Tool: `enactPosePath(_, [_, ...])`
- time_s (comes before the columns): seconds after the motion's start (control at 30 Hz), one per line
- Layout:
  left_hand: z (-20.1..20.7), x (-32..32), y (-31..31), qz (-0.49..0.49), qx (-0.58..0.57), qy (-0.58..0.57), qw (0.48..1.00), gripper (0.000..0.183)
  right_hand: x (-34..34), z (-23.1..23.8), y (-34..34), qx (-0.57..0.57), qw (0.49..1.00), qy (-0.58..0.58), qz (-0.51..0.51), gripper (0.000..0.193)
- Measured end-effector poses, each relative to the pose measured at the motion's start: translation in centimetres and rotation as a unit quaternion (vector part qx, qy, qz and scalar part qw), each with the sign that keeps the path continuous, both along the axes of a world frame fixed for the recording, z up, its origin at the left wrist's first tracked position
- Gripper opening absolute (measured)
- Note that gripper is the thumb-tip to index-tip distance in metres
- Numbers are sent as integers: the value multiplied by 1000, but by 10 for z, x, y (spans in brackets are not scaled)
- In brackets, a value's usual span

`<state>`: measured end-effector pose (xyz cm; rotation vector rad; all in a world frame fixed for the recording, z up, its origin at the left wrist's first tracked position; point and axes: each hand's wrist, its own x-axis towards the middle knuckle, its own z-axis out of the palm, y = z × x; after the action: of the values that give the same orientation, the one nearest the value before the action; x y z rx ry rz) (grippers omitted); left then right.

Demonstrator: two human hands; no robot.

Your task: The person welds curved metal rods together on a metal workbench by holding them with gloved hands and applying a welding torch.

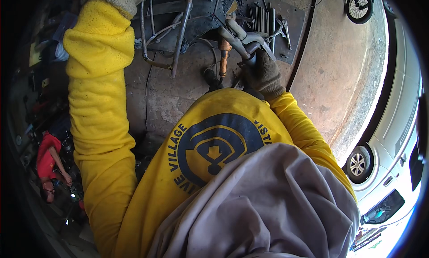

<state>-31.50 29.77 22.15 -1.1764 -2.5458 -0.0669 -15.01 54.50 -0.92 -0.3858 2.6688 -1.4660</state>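
My left hand (118,0), in a pale knitted glove, reaches to the upper edge; its fingers are cut off from view. Beside it stands a frame of bent metal tubes (182,32), rusty in places. My right hand (264,75), in a grey-brown glove, is closed round the lower end of a bent grey metal tube (233,41). Part of its grip is hidden behind the tube. Just left of that tube hangs or lies an orange-handled tool (224,57) with a cord; its kind is unclear.
A dark metal plate (290,16) carries a bundle of thin rods (259,20) and pliers-like metal tools (284,32). A bicycle wheel (359,8) is at the upper right, a white vehicle (384,155) at the right. A person in red (47,157) is at the far left.
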Motion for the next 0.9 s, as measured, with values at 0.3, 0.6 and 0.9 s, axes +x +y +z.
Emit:
enactPosePath(0.3, [0, 1, 2, 42, -46, 29, 998, 31, -2, 3, -4, -27, 999, 21, 16, 48])
enactPosePath(0.6, [16, 18, 21, 223, 172, -309, 908, 33, 6, -10, -3, 43, 998, 19, 40, 49])
enactPosePath(0.9, [17, 21, 31, 159, 164, -277, 933, 36, 5, -11, 1, 12, 999, 14, 50, 50])
